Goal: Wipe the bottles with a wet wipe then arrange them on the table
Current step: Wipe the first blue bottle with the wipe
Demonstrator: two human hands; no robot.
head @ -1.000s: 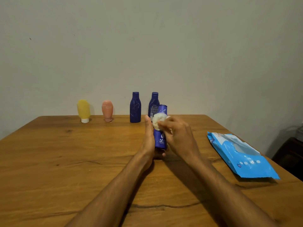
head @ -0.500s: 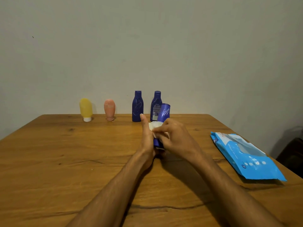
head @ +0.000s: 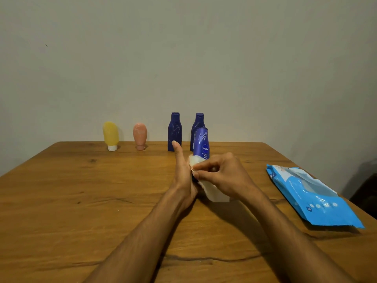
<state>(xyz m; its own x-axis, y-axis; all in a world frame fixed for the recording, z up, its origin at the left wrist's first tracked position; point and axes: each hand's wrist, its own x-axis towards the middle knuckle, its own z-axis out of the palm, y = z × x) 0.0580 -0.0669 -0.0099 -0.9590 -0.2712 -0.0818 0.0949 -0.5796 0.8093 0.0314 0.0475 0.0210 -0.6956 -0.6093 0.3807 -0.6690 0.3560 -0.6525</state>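
Five bottles are in view, four standing upright in a row along the far edge of the wooden table point(head: 81, 201). From the hands, the yellow bottle point(head: 110, 134) is at about ten o'clock and the pink bottle point(head: 140, 135) at eleven. The first dark blue bottle point(head: 174, 131) and the second dark blue bottle point(head: 198, 121) stand near twelve. The fifth, a blue bottle point(head: 201, 144), is held over the middle of the table, cap end up. The left hand point(head: 183, 176) grasps its lower part, thumb straight up, fingers hidden behind. The right hand point(head: 226, 176) pinches a white wipe point(head: 214, 192) against the bottle's lower body. A blue pack of wipes point(head: 314, 199) lies flat at three o'clock, well apart.
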